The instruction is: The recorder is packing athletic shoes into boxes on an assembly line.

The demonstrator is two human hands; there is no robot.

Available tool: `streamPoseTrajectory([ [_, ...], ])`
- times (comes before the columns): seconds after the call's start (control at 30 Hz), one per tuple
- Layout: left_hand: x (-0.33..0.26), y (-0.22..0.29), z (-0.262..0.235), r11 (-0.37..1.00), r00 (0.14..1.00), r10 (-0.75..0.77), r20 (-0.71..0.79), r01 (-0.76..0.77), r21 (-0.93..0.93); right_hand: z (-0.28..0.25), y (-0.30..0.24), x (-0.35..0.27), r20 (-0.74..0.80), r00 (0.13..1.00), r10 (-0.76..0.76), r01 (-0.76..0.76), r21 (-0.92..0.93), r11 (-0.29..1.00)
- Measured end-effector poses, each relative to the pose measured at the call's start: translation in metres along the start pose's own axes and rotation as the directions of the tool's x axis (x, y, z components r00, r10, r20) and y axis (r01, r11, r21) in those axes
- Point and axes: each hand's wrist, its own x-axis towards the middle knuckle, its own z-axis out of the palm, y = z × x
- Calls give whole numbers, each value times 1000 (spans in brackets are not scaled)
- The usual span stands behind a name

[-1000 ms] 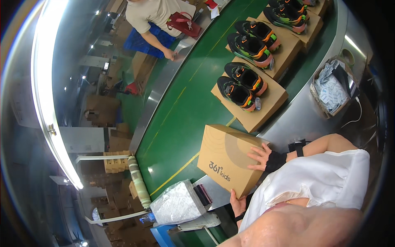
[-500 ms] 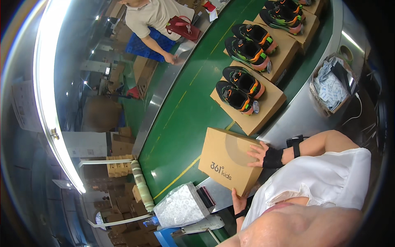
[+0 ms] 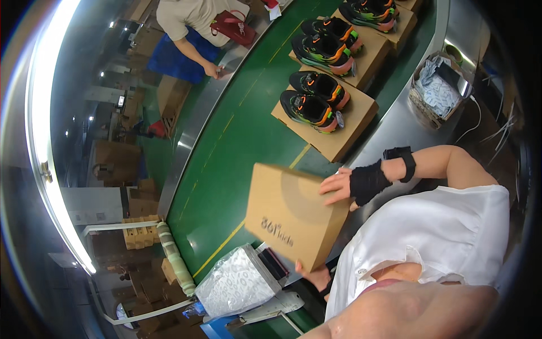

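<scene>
A closed brown cardboard shoebox [image 3: 293,209], with dark print on its face, sits tilted between my two hands at the near edge of the green conveyor belt. My right hand [image 3: 340,185], wearing a black wrist brace, lies over its upper right edge with the fingers on the face. At its lower corner my left hand [image 3: 314,276] grips from below; part of that hand is hidden. Just beyond, a pair of black shoes [image 3: 316,101] with orange and green trim rests on another brown box [image 3: 344,135].
More shoe pairs [image 3: 324,48] on boxes line the belt [image 3: 226,164]. A carton of paper packets [image 3: 437,93] stands on the metal ledge at right. A plastic-wrapped patterned stack [image 3: 237,282] lies at lower left. Across the belt, a person [image 3: 195,28] stands beside a dark red bag [image 3: 233,27].
The whole view has shifted, carrying the scene up and left. The shoebox has moved a little left, away from the nearest shoe pair, and is tilted more; both hands stay on it.
</scene>
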Motion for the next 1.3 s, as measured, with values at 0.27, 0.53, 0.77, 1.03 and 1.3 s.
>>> streamPoseTrajectory([
  [0.27,-35,70,-124,890,892,334,-305,-405,-211,-62,74,-18,-6,888,459,53,994,-91],
  [0.53,-35,124,-249,841,788,226,-573,-455,-294,-89,116,-104,-439,323,838,763,645,44],
  [0.77,15,154,-269,749,734,118,-669,-508,-425,-114,84,-76,-443,433,785,387,878,282],
  [1.03,82,111,-93,715,998,58,18,-54,697,-99,111,18,-515,535,670,-803,-64,593],
  [1.3,85,83,-75,701,998,-27,49,-16,713,-50,193,44,-495,544,677,-822,-474,314],
])
